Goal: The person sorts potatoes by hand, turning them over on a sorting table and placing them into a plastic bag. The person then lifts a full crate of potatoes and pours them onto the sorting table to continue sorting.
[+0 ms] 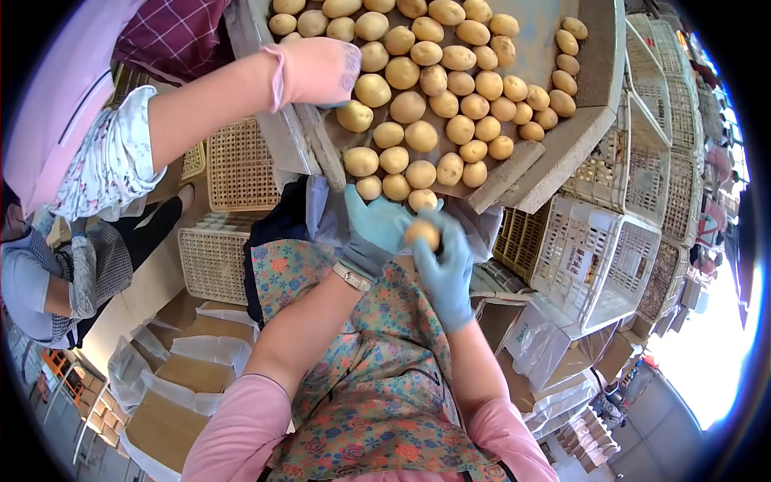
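Observation:
Both my hands wear light blue gloves at the near lip of a sorting chute [554, 161] with many yellow potatoes [421, 136] on it. My right hand [446, 269] is closed around a potato [422, 234], slightly blurred, in front of the lip. Just left of it is my left hand [379, 225], its fingers apart and reaching up near the lowest potatoes; it appears to hold nothing, though some fingertips are hidden. A wristwatch [352, 276] sits on my left wrist.
A co-worker's pink-gloved hand [321, 72] reaches over the chute's left side. Plastic crates [245, 165] stand at left, with more crates [578, 261] stacked at right. Lined cardboard boxes [173, 414] lie lower left. Another person [60, 277] stands at far left.

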`<state>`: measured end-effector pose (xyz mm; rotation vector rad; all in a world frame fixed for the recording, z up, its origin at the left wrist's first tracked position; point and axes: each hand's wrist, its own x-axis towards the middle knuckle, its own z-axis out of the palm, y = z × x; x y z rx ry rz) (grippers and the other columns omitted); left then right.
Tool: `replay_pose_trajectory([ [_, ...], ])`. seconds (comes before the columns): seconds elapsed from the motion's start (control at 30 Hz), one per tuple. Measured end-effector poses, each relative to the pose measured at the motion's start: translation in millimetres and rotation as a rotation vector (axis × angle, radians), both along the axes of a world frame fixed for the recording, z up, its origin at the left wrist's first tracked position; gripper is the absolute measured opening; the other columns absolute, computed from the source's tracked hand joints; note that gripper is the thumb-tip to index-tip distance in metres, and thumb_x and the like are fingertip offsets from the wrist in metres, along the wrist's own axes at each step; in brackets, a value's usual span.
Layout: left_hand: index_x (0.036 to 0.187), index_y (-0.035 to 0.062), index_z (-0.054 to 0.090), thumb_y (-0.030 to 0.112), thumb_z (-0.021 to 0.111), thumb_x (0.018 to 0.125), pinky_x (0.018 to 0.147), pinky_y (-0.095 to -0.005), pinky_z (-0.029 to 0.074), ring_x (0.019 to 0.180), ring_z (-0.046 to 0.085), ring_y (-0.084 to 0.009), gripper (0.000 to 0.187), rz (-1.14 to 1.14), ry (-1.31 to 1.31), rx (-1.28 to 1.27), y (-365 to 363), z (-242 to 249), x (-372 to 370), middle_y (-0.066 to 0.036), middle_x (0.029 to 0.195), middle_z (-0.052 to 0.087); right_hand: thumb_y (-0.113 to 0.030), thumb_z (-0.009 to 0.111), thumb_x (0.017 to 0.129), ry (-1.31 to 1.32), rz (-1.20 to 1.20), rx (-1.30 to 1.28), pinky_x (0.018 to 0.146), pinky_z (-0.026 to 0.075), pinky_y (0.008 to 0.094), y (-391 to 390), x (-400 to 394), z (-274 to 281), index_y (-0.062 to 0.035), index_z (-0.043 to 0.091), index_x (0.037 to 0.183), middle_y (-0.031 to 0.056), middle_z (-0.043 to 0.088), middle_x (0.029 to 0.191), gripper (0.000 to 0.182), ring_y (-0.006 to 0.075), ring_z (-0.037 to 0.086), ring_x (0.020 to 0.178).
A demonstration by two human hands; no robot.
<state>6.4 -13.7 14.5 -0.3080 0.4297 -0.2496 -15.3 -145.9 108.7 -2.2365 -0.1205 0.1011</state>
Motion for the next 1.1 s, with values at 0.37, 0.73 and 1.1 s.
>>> replay_pose_trajectory([
  [0.37, 0.158, 0.0151, 0.04, 0.065, 0.04, 0.102, 0.111, -0.0666, 0.042, 0.144, 0.047, -0.0372, 0.075, 0.001, 0.073, 0.068, 4, 31, 11, -0.013, 0.16, 0.043, -0.017, 0.065, 0.096, 0.389, -0.122, -0.621, 0.109, 0.047, 0.0468, -185, -182, -41, 0.0003, 0.062, 0.136, 0.0244, 0.064, 0.133, 0.043, 0.0413, 0.059, 0.126],
  [0.73, 0.155, 0.0101, 0.043, 0.037, 0.037, 0.112, 0.12, -0.0476, 0.043, 0.143, 0.05, -0.0309, 0.05, 0.135, -0.064, 0.198, 16, -38, 29, -0.013, 0.156, 0.049, -0.017, 0.072, 0.085, -0.325, 0.332, -0.353, 0.117, 0.037, 0.0556, 88, 65, -25, -0.0124, 0.061, 0.141, 0.0095, 0.061, 0.143, 0.058, 0.0338, 0.053, 0.137],
  [1.1, 0.152, 0.0099, 0.046, 0.053, 0.037, 0.108, 0.119, -0.0518, 0.041, 0.141, 0.048, -0.0349, 0.062, 0.009, 0.074, 0.115, 11, 18, -3, -0.013, 0.155, 0.047, -0.034, 0.064, 0.099, -0.17, -0.205, -0.459, 0.123, 0.023, 0.0626, 40, 71, -25, 0.0066, 0.042, 0.153, 0.0367, 0.036, 0.158, 0.071, 0.0521, 0.033, 0.149],
])
